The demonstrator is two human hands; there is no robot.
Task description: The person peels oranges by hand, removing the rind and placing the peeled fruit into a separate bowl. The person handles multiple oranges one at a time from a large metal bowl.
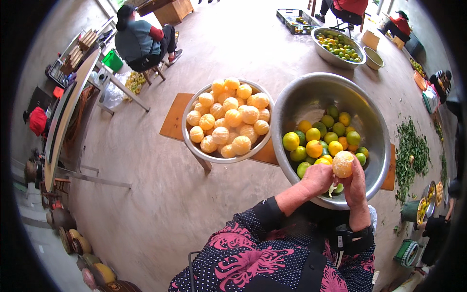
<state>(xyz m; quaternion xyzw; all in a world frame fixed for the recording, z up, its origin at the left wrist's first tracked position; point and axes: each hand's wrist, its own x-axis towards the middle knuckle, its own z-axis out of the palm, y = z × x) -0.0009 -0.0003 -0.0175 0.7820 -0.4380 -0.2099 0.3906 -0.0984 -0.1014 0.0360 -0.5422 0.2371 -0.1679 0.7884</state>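
Note:
A peeled mandarin point(343, 164), pale orange with white pith, is held up over the near side of a large steel basin point(375, 116). My right hand point(355, 184) grips it from the right, thumb along its side. Against its lower left are the curled fingers of my left hand point(318, 179), and a pale piece of peel point(331, 189) hangs under them; the fingertips are partly hidden. Unpeeled green and yellow mandarins point(314, 149) lie in the basin. To its left, a second metal basin point(185, 140) is heaped with peeled mandarins point(232, 117).
Both basins rest on a wooden bench point(175, 115). A seated person point(142, 40) is at the upper left, near a long table point(69, 109). Farther off stand another fruit basin point(337, 49) and a black crate point(295, 22). Green leaves point(412, 157) lie on the floor at right.

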